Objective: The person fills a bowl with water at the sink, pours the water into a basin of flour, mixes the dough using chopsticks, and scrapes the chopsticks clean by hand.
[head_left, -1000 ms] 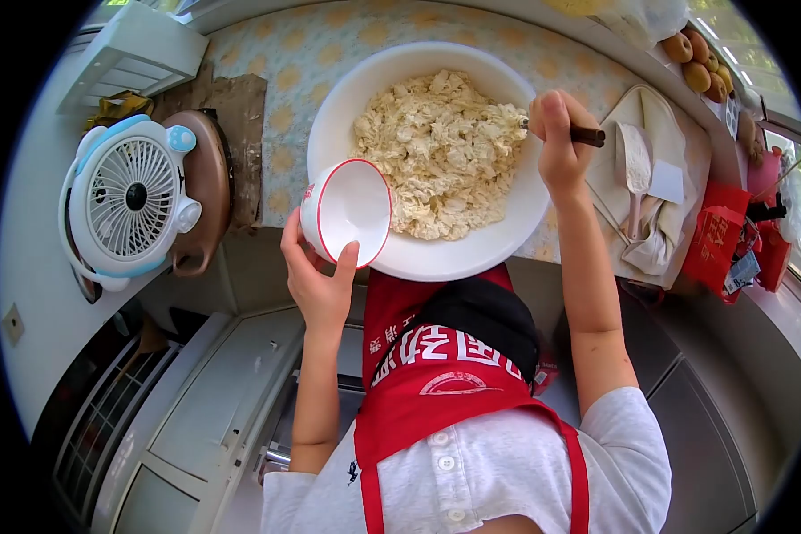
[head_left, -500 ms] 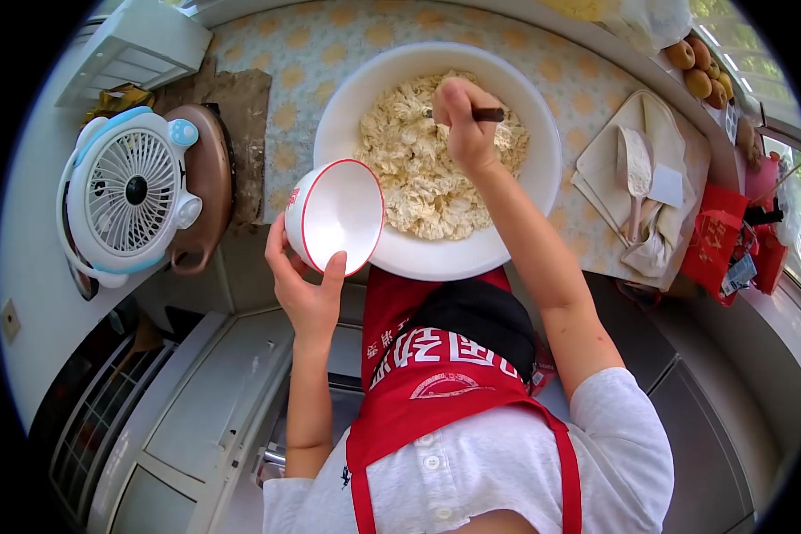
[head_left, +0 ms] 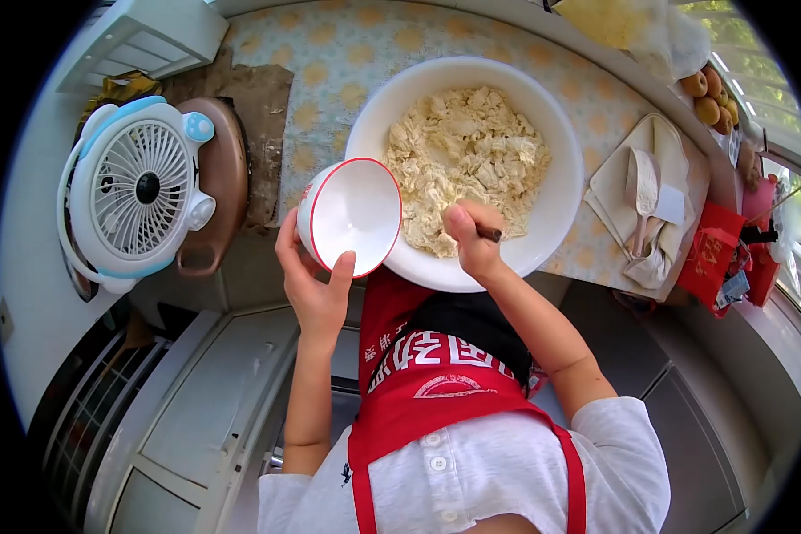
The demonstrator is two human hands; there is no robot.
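Note:
A large white mixing bowl point(head_left: 556, 191) sits on the patterned counter and holds shaggy, crumbly pale dough point(head_left: 467, 160). My right hand point(head_left: 472, 240) is inside the bowl at its near edge, closed around a dark-handled stirring tool point(head_left: 489, 234) whose tip is buried in the dough. My left hand point(head_left: 316, 285) holds a small white bowl with a red rim point(head_left: 351, 214), tilted on its side against the big bowl's left rim; the small bowl's inside looks empty.
A white and blue desk fan point(head_left: 138, 191) lies over a brown pot point(head_left: 218, 187) at the left. At the right lie a folded cloth with a floury scoop point(head_left: 643, 182), red packets point(head_left: 712, 254) and round fruit point(head_left: 707, 98). Grey cabinets run below the counter edge.
My right hand swept with the tool from the bowl's right rim, across the dough's middle, to the near edge. The small bowl stayed tilted by the left rim. The view shifted slightly.

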